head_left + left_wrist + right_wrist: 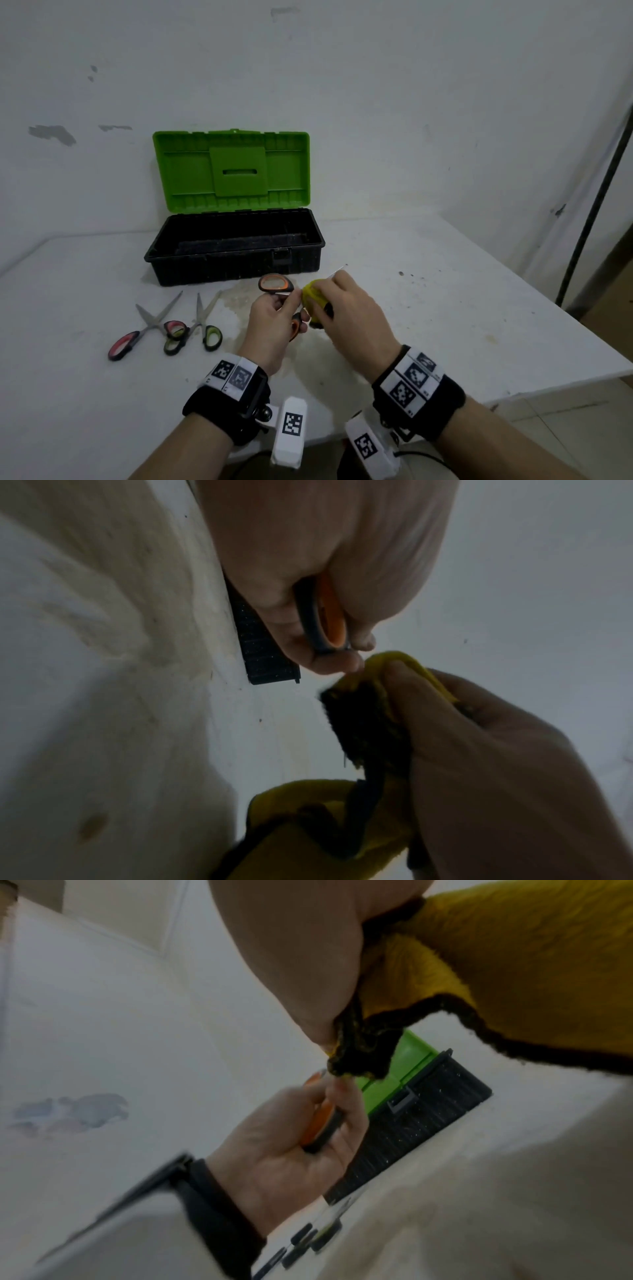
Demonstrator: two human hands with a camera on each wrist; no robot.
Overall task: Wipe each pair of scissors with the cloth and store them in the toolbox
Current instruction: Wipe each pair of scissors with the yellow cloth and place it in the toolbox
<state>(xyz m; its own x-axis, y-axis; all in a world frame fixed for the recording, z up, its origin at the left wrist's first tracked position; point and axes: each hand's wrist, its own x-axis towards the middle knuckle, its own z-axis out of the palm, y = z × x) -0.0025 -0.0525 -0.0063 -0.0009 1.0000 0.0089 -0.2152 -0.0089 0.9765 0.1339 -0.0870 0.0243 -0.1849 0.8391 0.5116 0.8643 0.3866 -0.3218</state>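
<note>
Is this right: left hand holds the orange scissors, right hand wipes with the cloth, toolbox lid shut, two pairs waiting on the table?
Not quite: the toolbox lid is open, standing upright, as the head view shows. The rest holds: the left hand grips the orange scissors, the right hand wipes with the yellow cloth, and the pink scissors and green scissors wait on the table.

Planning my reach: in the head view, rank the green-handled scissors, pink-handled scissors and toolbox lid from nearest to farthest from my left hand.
From the left hand:
1. Green-handled scissors, just to its left on the table.
2. Pink-handled scissors, farther left.
3. Toolbox lid, upright at the back.
</note>
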